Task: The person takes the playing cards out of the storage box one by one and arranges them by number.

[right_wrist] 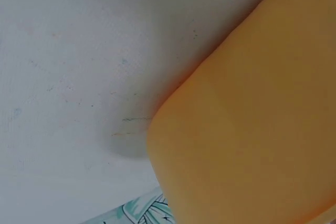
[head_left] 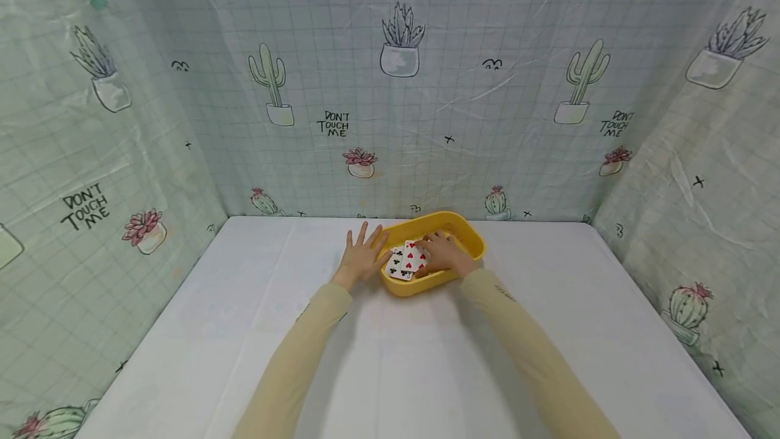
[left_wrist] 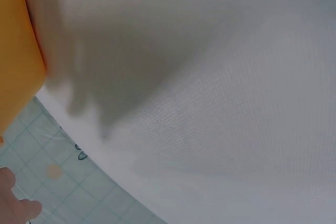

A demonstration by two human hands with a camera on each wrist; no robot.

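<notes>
A yellow oblong tub (head_left: 469,236) stands at the back middle of the white table, tilted across the head view. Inside its left part lie playing cards, a clubs card (head_left: 395,264) partly under a hearts card (head_left: 414,257). My right hand (head_left: 446,254) reaches into the tub and holds the hearts card at its right edge between thumb and fingers. My left hand (head_left: 359,261) is spread at the tub's left end, its thumb and fingers at the rim. The left wrist view catches fingertips (left_wrist: 18,203) near the tub's wall (left_wrist: 18,51).
The white table (head_left: 378,371) extends around the tub. A patterned cloth (head_left: 451,175) with cactus drawings hangs close behind it and along both sides. In the right wrist view the tub's outer wall (right_wrist: 247,114) fills the right half.
</notes>
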